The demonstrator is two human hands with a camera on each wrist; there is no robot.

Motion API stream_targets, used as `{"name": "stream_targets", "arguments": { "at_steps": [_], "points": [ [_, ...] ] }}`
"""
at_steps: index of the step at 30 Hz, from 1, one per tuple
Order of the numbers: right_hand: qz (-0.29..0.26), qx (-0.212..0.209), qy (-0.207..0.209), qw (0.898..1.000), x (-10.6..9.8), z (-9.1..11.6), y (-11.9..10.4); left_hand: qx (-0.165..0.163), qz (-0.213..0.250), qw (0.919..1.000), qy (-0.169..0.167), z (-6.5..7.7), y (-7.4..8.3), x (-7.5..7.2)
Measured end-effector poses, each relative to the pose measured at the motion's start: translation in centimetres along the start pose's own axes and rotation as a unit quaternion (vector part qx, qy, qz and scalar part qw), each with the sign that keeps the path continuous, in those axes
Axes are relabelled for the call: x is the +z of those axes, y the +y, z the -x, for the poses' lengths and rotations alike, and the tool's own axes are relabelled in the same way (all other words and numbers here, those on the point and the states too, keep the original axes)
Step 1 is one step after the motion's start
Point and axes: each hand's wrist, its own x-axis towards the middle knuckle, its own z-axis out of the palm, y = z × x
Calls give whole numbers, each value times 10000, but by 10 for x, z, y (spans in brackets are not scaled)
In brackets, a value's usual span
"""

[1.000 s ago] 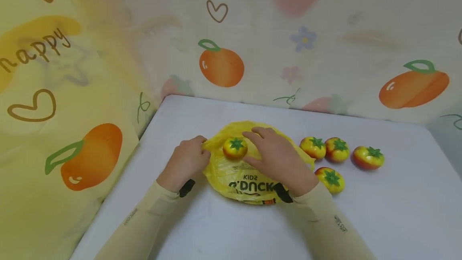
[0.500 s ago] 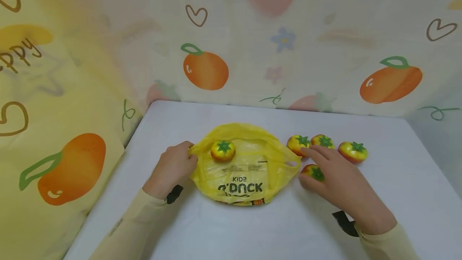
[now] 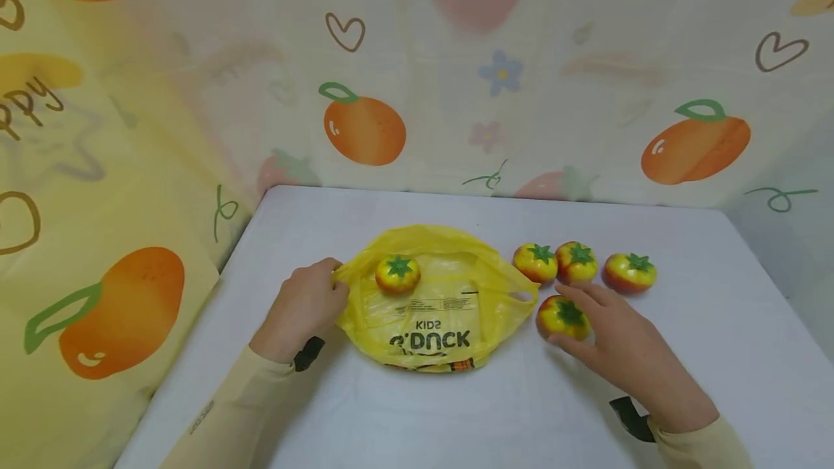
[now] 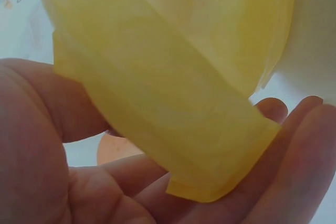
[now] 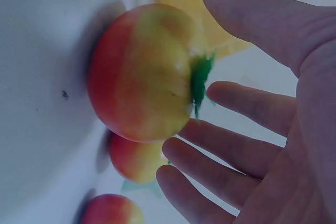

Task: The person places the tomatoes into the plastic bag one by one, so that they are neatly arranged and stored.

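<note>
My left hand (image 3: 302,310) grips the left handle of a yellow plastic bag (image 3: 443,339) lying on the table. In the left wrist view the bag's handle (image 4: 173,124) passes between thumb and fingers. One yellow-red tomato (image 3: 397,275) with a green star-shaped top sits in the bag's mouth, towards the left. Right of the bag, my right hand (image 3: 632,353) is spread over the nearest tomato (image 3: 562,318). The right wrist view shows this tomato (image 5: 142,74) beside extended fingers, with no clear grip on it.
Behind the right hand stand more tomatoes: one (image 3: 534,263) by the bag's right corner, one (image 3: 576,262) beside it, and another (image 3: 629,272) farther right. The white table (image 3: 417,425) meets a printed cloth backdrop (image 3: 430,136) at the back and left.
My right hand has moved from over the bag to the nearest tomato on the right, uncovering the bag's print. The left hand keeps hold of the bag. The head view has shifted slightly.
</note>
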Motion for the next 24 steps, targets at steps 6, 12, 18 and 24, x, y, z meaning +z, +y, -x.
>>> {"name": "stream_targets", "arguments": {
  "at_steps": [6,12,18,24],
  "points": [
    [44,35,-15,10000,6,-4,0,60,-31,10000,2,2,-1,-3],
    [-3,84,-125,9999,10,-8,-1,10,-152,9999,37,2,-3,-5],
    [31,141,-212,9997,15,-12,-1,41,-141,9999,52,1,-6,-5],
    [2,156,-287,9995,19,-14,1,96,-189,9997,122,3,-5,-6]
  ]
}}
